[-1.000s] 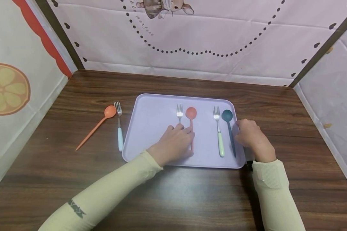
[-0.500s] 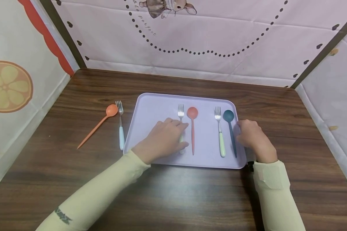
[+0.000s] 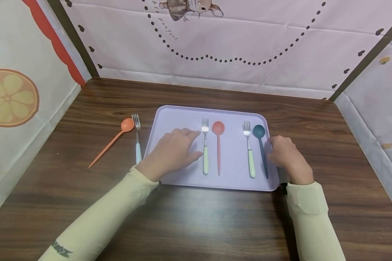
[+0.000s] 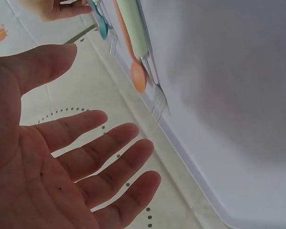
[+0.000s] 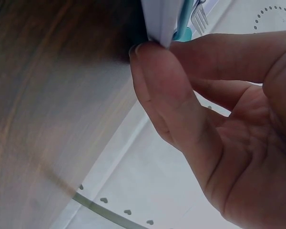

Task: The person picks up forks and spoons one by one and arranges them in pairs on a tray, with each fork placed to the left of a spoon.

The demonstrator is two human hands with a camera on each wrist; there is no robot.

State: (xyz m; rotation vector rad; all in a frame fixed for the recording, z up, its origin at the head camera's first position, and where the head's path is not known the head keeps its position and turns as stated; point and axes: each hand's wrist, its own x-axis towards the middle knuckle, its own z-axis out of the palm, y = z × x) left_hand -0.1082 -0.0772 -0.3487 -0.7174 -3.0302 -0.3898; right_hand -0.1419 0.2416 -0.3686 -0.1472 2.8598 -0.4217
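Note:
My left hand [image 3: 170, 152] hangs over the left half of a lilac tray [image 3: 233, 145], fingers spread and holding nothing. Just right of its fingertips lies a fork with a pale green handle [image 3: 205, 161]. Beside that fork is a coral spoon [image 3: 218, 128]. Farther right on the tray, a second green-handled fork [image 3: 251, 165] lies next to a dark teal spoon [image 3: 258, 131]. My right hand [image 3: 289, 157] pinches the tray's right rim between thumb and fingers, as the right wrist view shows with the tray edge [image 5: 161, 24].
Left of the tray, an orange spoon [image 3: 127, 125] and a fork with a light blue handle [image 3: 138, 152] lie on the brown wooden table [image 3: 196, 224]. My left hand and sleeve come close to that fork's lower end. Printed cloth walls [image 3: 248, 32] enclose the table's back and sides.
My left hand has moved left from the coral spoon and the green-handled fork beside it, uncovering both. The right hand keeps its hold on the tray rim.

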